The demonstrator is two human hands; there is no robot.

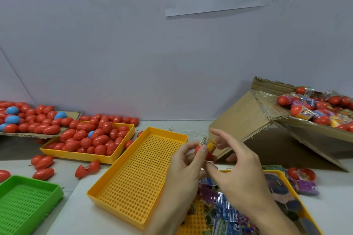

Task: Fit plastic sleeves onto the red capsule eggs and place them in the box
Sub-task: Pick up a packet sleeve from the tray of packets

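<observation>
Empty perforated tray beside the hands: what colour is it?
Yellow-orange, seen clearly in the head view: the perforated tray left of the left hand.

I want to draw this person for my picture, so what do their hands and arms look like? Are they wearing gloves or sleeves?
No gloves and no sleeves show. The left hand and right hand are both bare, and the forearms are bare down to the bottom edge of the picture. I see no rings, watch or bracelet. The fingers are slim, with short, plain nails and no polish that I can make out.

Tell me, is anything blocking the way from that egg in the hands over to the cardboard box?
Nothing visible does. The red capsule egg, held between both hands, sits just left of the tilted cardboard box, whose open top faces up with open air between.
</observation>
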